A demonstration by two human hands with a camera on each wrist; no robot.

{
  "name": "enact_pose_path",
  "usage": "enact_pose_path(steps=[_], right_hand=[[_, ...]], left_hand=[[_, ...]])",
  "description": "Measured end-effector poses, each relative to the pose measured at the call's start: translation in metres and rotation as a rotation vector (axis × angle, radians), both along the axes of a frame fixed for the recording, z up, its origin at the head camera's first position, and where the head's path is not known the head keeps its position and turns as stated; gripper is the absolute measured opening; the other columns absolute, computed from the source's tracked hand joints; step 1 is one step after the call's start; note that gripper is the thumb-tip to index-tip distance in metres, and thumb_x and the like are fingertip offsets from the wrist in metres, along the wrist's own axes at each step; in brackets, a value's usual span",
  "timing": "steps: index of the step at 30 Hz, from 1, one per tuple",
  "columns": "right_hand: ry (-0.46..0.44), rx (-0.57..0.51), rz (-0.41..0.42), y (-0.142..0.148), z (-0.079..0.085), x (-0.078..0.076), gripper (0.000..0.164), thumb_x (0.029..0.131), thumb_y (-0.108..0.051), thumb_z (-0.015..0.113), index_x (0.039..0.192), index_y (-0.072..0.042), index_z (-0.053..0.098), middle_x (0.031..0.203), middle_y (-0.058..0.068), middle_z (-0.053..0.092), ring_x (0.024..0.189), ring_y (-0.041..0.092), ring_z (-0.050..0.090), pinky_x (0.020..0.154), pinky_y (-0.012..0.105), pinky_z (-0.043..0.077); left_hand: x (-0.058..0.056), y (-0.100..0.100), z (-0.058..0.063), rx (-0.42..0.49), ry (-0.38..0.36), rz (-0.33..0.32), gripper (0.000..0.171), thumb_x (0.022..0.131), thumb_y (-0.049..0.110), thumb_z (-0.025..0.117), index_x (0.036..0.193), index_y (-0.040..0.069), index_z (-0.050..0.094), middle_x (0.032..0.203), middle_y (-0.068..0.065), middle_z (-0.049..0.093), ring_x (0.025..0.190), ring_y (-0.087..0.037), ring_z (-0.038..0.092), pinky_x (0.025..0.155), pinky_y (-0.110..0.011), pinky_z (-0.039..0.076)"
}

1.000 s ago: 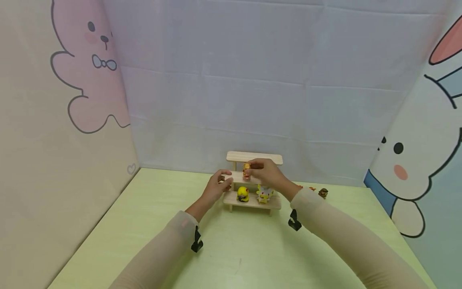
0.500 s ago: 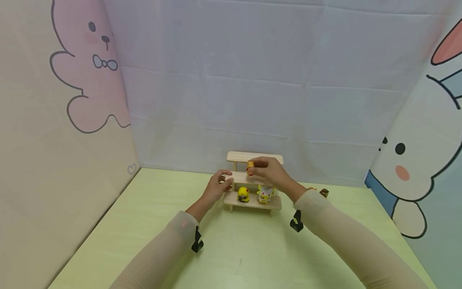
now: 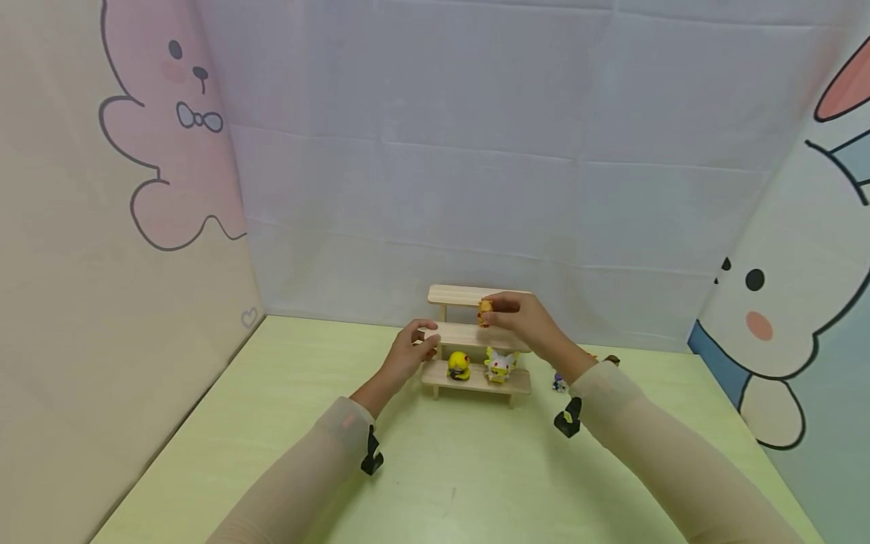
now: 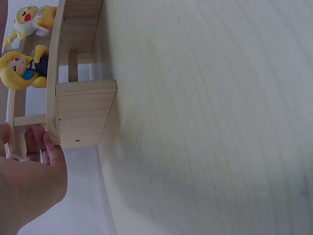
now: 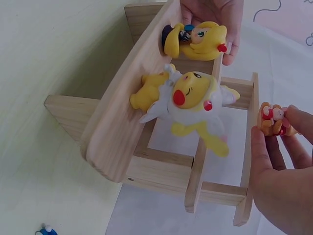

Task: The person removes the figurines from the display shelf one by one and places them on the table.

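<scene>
A three-tier wooden display shelf stands at the back of the table. My left hand grips its left end at the middle tier; in the left wrist view, curled fingers reach round the wood. My right hand pinches a small orange-and-red figurine between thumb and fingers, over the middle tier. The right wrist view shows a pink-and-white face on this figurine. On the bottom tier are a yellow-haired girl figurine and, to its right, a yellow Pikachu-like figurine in a white hooded costume.
Right of the shelf, a small purple-and-white figurine stands on the pale yellow-green table. Farther right is a brown-topped figurine, partly behind the right forearm. A pale cloth wall rises close behind the shelf.
My right hand has moved to the right and slightly up with the orange-and-red figurine, along the middle tier. The purple-and-white figurine has come into view. My left hand has stayed in place.
</scene>
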State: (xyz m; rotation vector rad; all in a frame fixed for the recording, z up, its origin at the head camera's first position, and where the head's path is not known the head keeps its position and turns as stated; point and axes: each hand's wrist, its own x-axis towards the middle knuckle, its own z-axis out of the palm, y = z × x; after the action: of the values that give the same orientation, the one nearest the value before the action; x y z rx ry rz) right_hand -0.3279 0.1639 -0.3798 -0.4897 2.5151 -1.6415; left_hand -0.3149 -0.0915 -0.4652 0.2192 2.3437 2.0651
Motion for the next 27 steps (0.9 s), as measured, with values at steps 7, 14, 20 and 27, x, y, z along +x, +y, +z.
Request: enact_pose_path(steps=[7, 14, 20, 27], right_hand=[[-0.031, 0.004, -0.012, 0.007, 0.001, 0.004, 0.044, 0.099, -0.024, 0.073, 0.135, -0.002, 0.065, 0.128, 0.016, 0.069, 0.115, 0.029, 0.065, 0.104, 0.048, 0.05], [-0.046, -0.011, -0.021, 0.019, -0.005, 0.009, 0.045, 0.1, -0.024, 0.072, 0.138, -0.003, 0.063, 0.13, 0.017, 0.067, 0.118, 0.03, 0.064, 0.104, 0.048, 0.051], [-0.038, -0.037, -0.037, 0.03, -0.01, 0.01, 0.045, 0.1, -0.021, 0.071, 0.139, -0.001, 0.061, 0.132, 0.018, 0.066, 0.119, 0.03, 0.064, 0.106, 0.047, 0.05], [-0.04, -0.04, -0.037, 0.04, -0.011, 0.015, 0.047, 0.101, -0.025, 0.069, 0.141, -0.001, 0.06, 0.135, 0.019, 0.065, 0.124, 0.032, 0.062, 0.11, 0.051, 0.046]], left_hand=[[0.002, 0.0, 0.002, -0.004, 0.002, 0.001, 0.029, 0.104, 0.012, 0.064, 0.13, 0.002, 0.059, 0.095, -0.012, 0.058, 0.1, -0.048, 0.065, 0.089, -0.051, 0.057], [0.001, 0.0, -0.001, -0.007, 0.003, 0.001, 0.027, 0.103, 0.015, 0.065, 0.128, 0.004, 0.06, 0.095, -0.009, 0.058, 0.095, -0.038, 0.067, 0.081, -0.036, 0.058], [0.001, 0.0, 0.0, -0.011, -0.001, -0.002, 0.026, 0.104, 0.015, 0.064, 0.128, 0.006, 0.06, 0.094, -0.008, 0.058, 0.092, -0.034, 0.068, 0.078, -0.031, 0.056], [0.001, 0.001, 0.002, -0.014, -0.004, 0.003, 0.027, 0.103, 0.015, 0.065, 0.128, 0.006, 0.061, 0.094, -0.009, 0.059, 0.095, -0.04, 0.067, 0.079, -0.033, 0.056]])
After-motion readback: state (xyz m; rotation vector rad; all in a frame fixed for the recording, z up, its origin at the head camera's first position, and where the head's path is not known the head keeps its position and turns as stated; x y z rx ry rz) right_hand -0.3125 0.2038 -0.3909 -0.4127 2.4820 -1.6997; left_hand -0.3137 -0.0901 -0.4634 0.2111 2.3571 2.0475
